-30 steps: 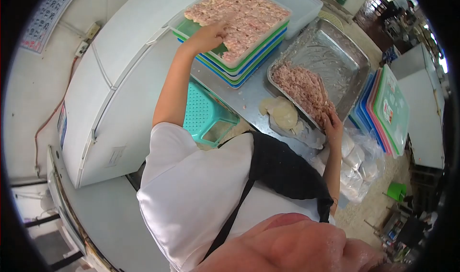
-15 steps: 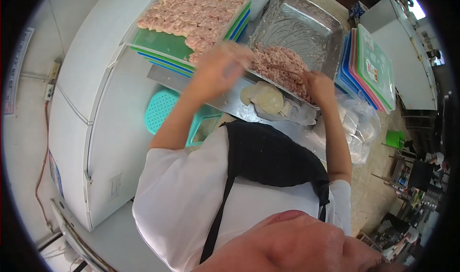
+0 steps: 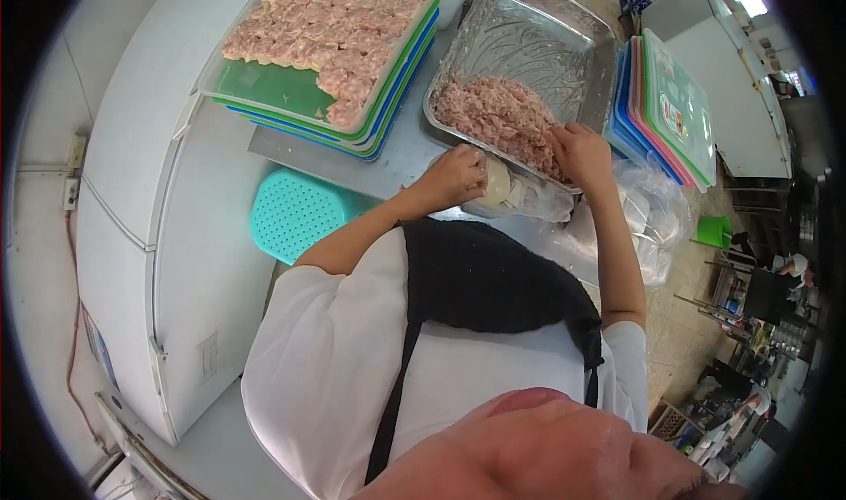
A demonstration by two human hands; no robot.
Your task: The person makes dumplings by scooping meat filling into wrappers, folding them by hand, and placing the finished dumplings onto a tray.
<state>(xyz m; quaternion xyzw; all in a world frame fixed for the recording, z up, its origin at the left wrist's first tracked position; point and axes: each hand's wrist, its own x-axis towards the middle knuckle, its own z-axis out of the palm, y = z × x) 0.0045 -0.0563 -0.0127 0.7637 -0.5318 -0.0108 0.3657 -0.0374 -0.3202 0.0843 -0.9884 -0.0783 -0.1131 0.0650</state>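
My left hand (image 3: 456, 176) has its fingers curled together at the left edge of a stack of pale round wrappers (image 3: 496, 185), and whatever it grips is hidden. My right hand (image 3: 582, 154) is closed at the near right edge of the minced meat (image 3: 493, 112). What it holds is too hidden to name. The meat is heaped in the near part of a metal tray (image 3: 577, 37). To the left, rows of meat-filled pieces (image 3: 326, 24) cover much of a green-bottomed plastic container (image 3: 264, 84), with a bare strip along its near left side.
More containers (image 3: 388, 117) are stacked beneath the filled one. Coloured lids (image 3: 674, 112) lean right of the tray, above a plastic bag of white packages (image 3: 639, 214). A turquoise stool (image 3: 295, 214) stands beside a white freezer (image 3: 216, 262). A green bucket (image 3: 714, 231) is farther right.
My left hand has moved from the container down and right to the wrappers. My right hand stays by the meat; a thin brown tool seen in it half a second ago is now hidden.
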